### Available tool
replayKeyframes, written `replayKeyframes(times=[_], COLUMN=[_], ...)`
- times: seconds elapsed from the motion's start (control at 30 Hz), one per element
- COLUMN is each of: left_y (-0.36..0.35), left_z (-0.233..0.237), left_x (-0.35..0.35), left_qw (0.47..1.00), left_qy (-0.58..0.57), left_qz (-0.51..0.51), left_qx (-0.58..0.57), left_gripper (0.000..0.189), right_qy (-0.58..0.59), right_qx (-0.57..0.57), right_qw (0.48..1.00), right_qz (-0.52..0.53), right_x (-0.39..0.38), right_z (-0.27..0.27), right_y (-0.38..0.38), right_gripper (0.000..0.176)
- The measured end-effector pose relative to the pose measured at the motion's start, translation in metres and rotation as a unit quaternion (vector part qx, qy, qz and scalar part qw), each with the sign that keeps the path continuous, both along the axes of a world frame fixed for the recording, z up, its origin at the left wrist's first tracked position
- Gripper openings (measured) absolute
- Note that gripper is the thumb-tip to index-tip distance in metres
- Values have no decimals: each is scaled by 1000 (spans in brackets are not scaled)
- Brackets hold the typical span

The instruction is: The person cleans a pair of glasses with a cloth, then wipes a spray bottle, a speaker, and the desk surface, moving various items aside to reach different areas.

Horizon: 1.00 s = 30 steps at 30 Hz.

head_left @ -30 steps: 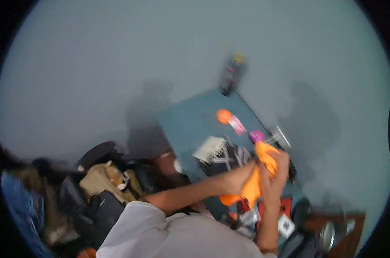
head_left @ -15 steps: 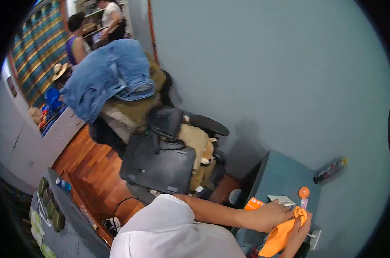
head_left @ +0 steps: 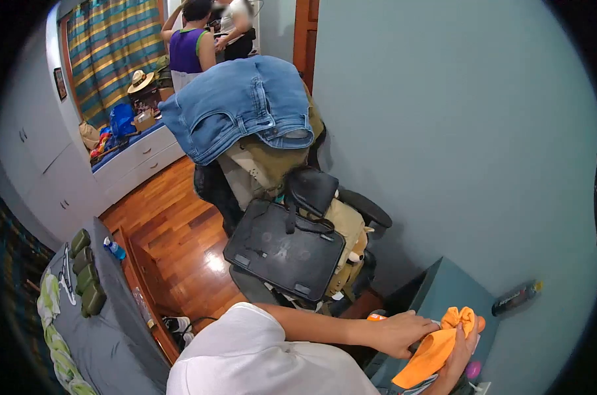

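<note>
An orange cloth (head_left: 430, 359) with a bunched, knotted top end hangs between my hands over the blue-grey cabinet top (head_left: 453, 283). My right hand (head_left: 461, 359) is wrapped round the cloth near its bunched part. My left hand (head_left: 404, 334) lies at the cloth's left side with its fingers bent; whether they grip anything is hidden. Just behind the cloth an orange round object (head_left: 481, 323) is partly covered. A pink round object (head_left: 473, 370) shows beside my right wrist. A dark bottle (head_left: 515, 298) is at the cabinet's far edge by the wall.
Blue jeans (head_left: 245, 108) lie over a piled chair, with a black laptop cooling pad (head_left: 285, 247) on its seat. A grey bed (head_left: 117, 329) holds green pouches (head_left: 87, 280) and a blue spray bottle (head_left: 114, 248). Two people (head_left: 191, 49) stand at the back.
The view has swung left, so the chair and bed appear further right. The orange cloth's bunched end now covers more of the orange round object, and the pink object has come into view.
</note>
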<state>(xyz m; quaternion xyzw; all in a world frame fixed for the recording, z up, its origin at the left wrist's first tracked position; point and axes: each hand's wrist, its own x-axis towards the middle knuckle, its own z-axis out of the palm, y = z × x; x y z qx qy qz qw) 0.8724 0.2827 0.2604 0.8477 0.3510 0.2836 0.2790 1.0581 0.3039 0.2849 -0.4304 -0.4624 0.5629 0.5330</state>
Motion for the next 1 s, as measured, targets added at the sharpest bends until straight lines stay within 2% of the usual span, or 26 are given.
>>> replayKeyframes(times=[0.13, 0.2, 0.23, 0.27, 0.33, 0.47, 0.53, 0.57, 0.6, 0.7, 0.83, 0.9, 0.93, 1.0], left_y=[-3, -5, -9, -8, -7, 5, 4, 3, 2, -6, -4, -1, -5, -1], left_z=[-4, 11, 24, 32, 40, 17, 22, 28, 33, 47, 40, 38, 45, 40], left_x=[-7, -9, -12, -14, -17, -17, -26, -32, -38, -47, -45, -44, -50, -53], left_qw=[994, 980, 979, 979, 942, 941, 956, 915, 916, 841, 849, 904, 901, 849], left_qy=[-86, -179, -178, -178, -257, -299, -286, -346, -346, -429, -424, -401, -373, -466], left_qz=[-25, -81, -91, -91, -138, -104, -52, -113, -112, -205, -200, -86, -17, -47], left_qx=[63, 19, -41, -41, -167, -116, -46, -171, -170, -259, -243, -126, -220, -244], left_gripper=[68, 67, 67, 67, 70, 75, 78, 79, 79, 80, 81, 83, 85, 88], right_qy=[-149, -187, -205, -222, -250, -288, -277, -260, -240, -147, -53, -25, -15, 5], right_qx=[65, 89, 104, 116, 139, 166, 154, 141, 126, 66, 26, 13, 8, -4], right_qw=[986, 978, 973, 967, 958, 943, 948, 955, 962, 987, 998, 999, 999, 999], right_qz=[31, 33, 35, 35, 34, 34, 31, 28, 26, 25, 36, 45, 50, 46], right_x=[-15, -30, -37, -44, -55, -73, -72, -69, -66, -59, -64, -68, -71, -74], right_z=[-1, -3, -5, -7, -11, -17, -17, -17, -17, -15, -19, -26, -28, -33], right_y=[-7, -12, -16, -19, -23, -28, -24, -20, -16, -3, -8, -17, -20, -22], right_gripper=[40, 40, 41, 41, 41, 42, 43, 43, 43, 44, 44, 45, 45, 46])
